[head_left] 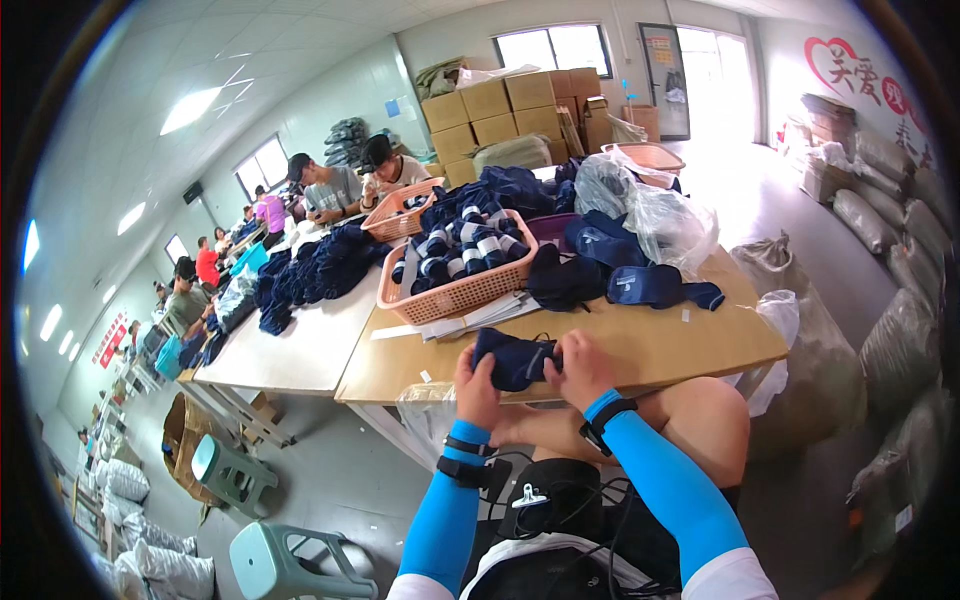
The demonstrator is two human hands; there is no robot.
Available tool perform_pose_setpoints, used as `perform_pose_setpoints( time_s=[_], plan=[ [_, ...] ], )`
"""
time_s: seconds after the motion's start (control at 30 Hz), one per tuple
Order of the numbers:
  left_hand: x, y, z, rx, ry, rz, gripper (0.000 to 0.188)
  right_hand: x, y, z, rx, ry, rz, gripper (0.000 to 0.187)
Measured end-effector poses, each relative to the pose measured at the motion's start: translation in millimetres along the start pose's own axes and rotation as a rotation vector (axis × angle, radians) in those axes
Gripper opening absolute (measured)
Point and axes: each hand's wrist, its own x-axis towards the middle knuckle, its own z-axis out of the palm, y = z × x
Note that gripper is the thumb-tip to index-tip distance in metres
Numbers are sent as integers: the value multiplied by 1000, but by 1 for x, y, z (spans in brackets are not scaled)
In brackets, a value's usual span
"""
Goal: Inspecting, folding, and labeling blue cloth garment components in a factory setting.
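Note:
Between my hands, at the near edge of the wooden table (690,345), is a folded piece of navy cloth (512,358); its exact kind does not show. My left hand (478,388) grips its left side, thumb on top. At its right end my right hand (582,370) pinches it with bent fingers. Just beyond stands a pink plastic basket (462,297) heaped with navy cloth rolls (470,245) in white bands. White paper sheets (480,318) lie partly under the basket. To the right rest a navy cloth item with a small pale print (645,287) and a dark cloth bundle (565,280).
Clear plastic bags (670,225) lie at the table's far right. Navy cloth piles (320,270) cover part of the white table on the left, where co-workers (335,190) sit. Green stools (290,560) stand at lower left. Stuffed sacks (810,350) line the right side; cartons (495,110) are stacked behind.

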Motion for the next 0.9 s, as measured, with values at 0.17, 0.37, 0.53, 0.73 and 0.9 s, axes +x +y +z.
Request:
perform_pose_setpoints(
  time_s=[0.17,0.37,0.53,0.73,0.9],
  plan=[
    [23,29,-14,-82,-48,-53,32,-7,-7,-16,75,-218,-286,11],
    [30,53,-30,-136,-154,-81,38,4,-11,-13,196,-71,-128,14],
    [39,31,-26,-212,-253,-216,41,11,-2,2,83,119,-139,30],
    [73,16,-55,-345,-40,-91,37,9,-5,-1,18,-196,-34,39],
    [68,2,-36,-147,6,-119,28,11,0,-4,34,-196,-61,29]
  ],
)
